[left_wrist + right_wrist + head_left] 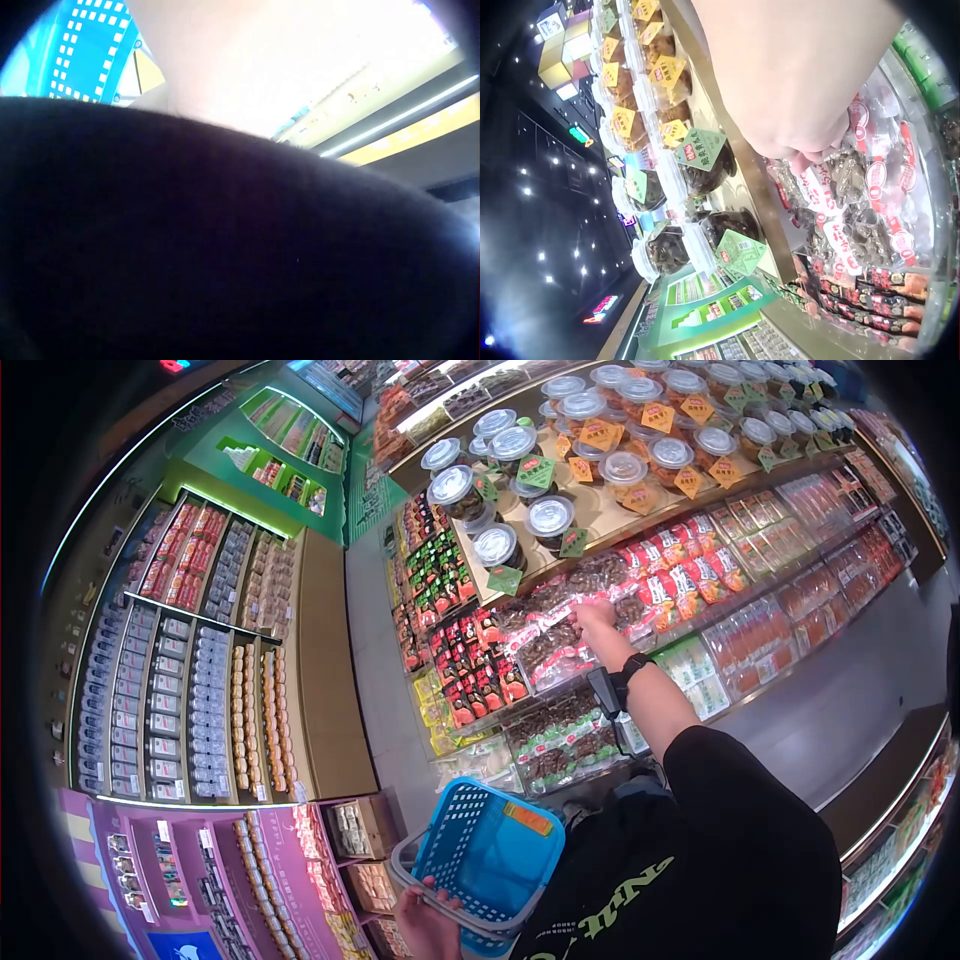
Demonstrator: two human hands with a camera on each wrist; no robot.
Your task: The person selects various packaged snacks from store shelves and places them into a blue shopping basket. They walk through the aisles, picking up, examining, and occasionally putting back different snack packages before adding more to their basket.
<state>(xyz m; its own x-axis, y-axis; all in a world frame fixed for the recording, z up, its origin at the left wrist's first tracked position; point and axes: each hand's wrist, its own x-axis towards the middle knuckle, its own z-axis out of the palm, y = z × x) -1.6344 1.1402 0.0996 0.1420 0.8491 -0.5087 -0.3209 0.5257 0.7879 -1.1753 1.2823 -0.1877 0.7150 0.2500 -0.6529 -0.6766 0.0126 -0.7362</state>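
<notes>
My right hand (pixel 597 615) reaches up to a shelf of clear bags of dark brown snacks (pixel 560 645). In the right wrist view its fingers (pixel 804 154) curl down onto the top of one such bag (pixel 840 180) with a red-and-white label. A black watch (pixel 630 665) is on that wrist. At the bottom, my left hand (pixel 425 920) grips the grey rim of a blue plastic basket (pixel 490 850), whose inside looks bare. The left wrist view is mostly dark cloth, with a corner of the basket (pixel 82 45) at the top left.
Round tubs with clear lids and yellow or green tags (pixel 550 515) stand on the shelf above the bags. Red packets (pixel 690 575) lie to the right and darker packs (pixel 470 670) to the left. A tall shelving unit (pixel 200 690) lines the aisle's other side, with grey floor (pixel 860 680) between.
</notes>
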